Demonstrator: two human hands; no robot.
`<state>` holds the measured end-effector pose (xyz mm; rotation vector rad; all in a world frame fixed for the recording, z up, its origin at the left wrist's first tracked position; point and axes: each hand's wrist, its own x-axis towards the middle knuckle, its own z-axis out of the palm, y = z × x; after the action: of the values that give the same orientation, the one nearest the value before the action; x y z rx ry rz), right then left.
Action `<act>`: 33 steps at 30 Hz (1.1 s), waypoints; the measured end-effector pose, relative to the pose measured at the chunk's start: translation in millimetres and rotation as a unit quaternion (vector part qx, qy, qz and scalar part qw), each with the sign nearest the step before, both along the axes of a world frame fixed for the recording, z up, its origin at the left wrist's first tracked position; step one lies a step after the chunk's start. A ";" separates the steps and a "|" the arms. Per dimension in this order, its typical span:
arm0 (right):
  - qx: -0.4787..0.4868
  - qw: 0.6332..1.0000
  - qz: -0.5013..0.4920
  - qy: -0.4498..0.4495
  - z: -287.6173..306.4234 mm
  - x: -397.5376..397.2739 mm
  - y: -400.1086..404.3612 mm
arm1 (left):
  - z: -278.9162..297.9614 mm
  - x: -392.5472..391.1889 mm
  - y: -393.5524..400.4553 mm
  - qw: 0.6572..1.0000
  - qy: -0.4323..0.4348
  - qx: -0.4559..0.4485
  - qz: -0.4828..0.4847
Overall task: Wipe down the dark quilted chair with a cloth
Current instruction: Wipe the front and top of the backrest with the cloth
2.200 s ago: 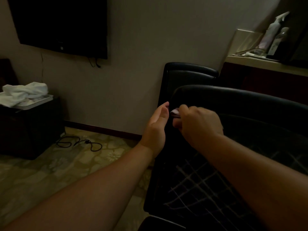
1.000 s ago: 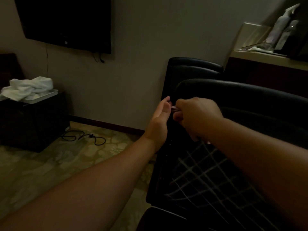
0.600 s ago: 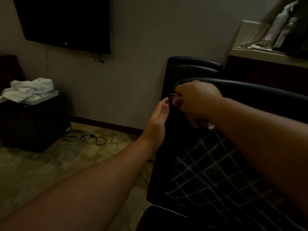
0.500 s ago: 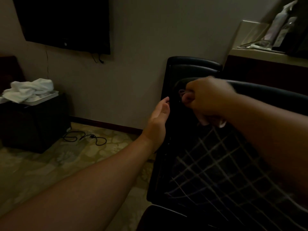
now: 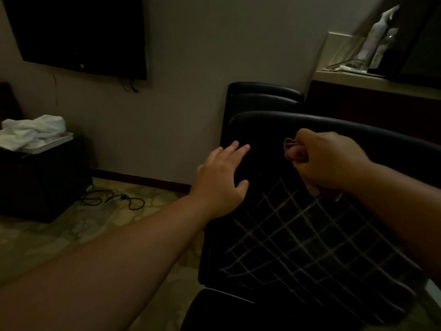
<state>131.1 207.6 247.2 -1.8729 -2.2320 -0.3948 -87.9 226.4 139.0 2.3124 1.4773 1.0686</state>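
Legible text, labels, brands, numbers, signs: none. The wall-mounted television (image 5: 78, 34), at ten o'clock, carries a small pale mark on its lower bezel, too small and dim to read. The bottles (image 5: 379, 41) on the shelf at two o'clock show no readable label in the low light.
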 end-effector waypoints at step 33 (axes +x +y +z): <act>0.030 0.995 -0.034 0.093 -17.4 41.7 -23.1 | 18.5 22.8 -11.2 0.979 0.201 -0.015 0.035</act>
<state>172.8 184.5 229.9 -1.8750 -2.0192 -0.2819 -65.2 215.1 157.5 2.5797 1.7047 0.6069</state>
